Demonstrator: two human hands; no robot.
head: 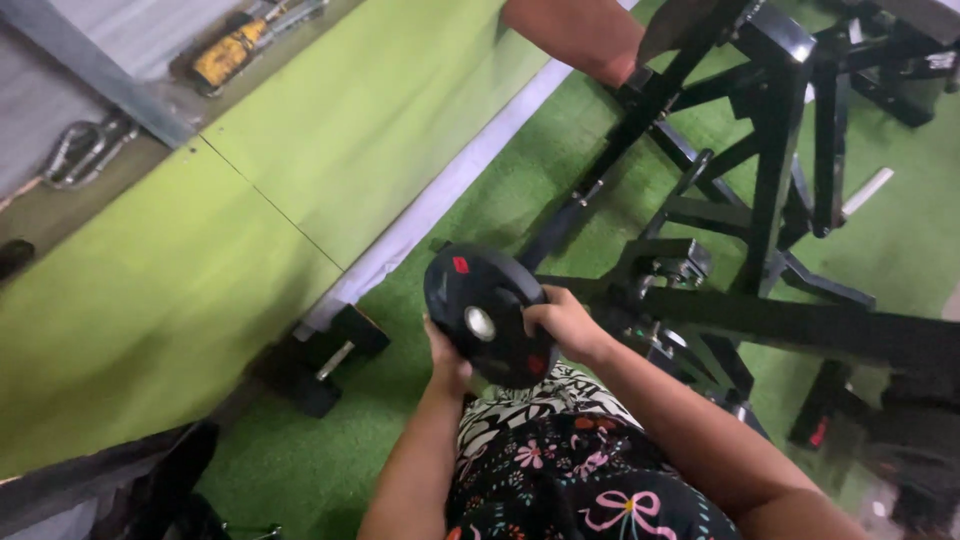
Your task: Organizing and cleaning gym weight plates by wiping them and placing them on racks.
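A round black weight plate (478,300) with a silver centre hole and small red marks is held up in front of me, over green turf. My left hand (446,362) grips its lower left edge from behind. My right hand (562,322) clasps its right edge, fingers curled over the rim. Both forearms reach up from the bottom of the head view, above my floral-patterned clothing (560,460).
A black steel gym machine frame (770,200) fills the right side on green turf (330,450). A black dumbbell (330,360) lies by the lime-green wall (200,250). Metal carabiners (85,150) and a yellow object (228,55) sit on a ledge above. An orange pad (575,35) shows at top.
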